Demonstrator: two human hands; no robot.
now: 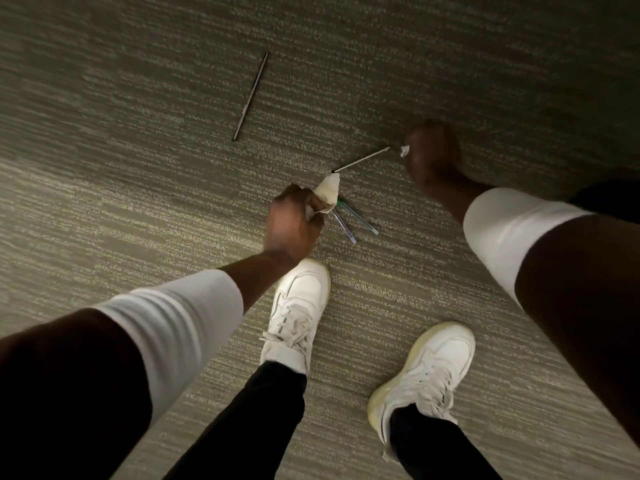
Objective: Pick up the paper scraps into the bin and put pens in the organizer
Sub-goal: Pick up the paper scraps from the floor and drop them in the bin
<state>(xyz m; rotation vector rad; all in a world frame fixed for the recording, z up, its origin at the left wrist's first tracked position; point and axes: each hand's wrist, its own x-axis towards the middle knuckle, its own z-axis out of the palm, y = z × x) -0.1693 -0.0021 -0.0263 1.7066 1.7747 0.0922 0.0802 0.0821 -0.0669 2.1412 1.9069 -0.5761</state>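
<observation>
No brand marks or writing can be read anywhere here, not on the pens and not on the shoes. The left hand (pixel 292 225) is fisted tight around a crumpled paper scrap (pixel 328 190), soft and creased, with two slim clear-barrelled pens (pixel 349 220) poking out below the fist over the carpet (pixel 138 168). The right hand (pixel 433 157) is blurred; its fingers are closed on a small white paper scrap (pixel 404 150), and a thin pale pen (pixel 362 160) reaches from beside it toward the left hand, though I cannot tell whether it is held. A dark slender pen (pixel 250 97) lies alone on the ribbed grey-green carpet, well apart. White lace-up sneakers (pixel 301 306) stand below.
</observation>
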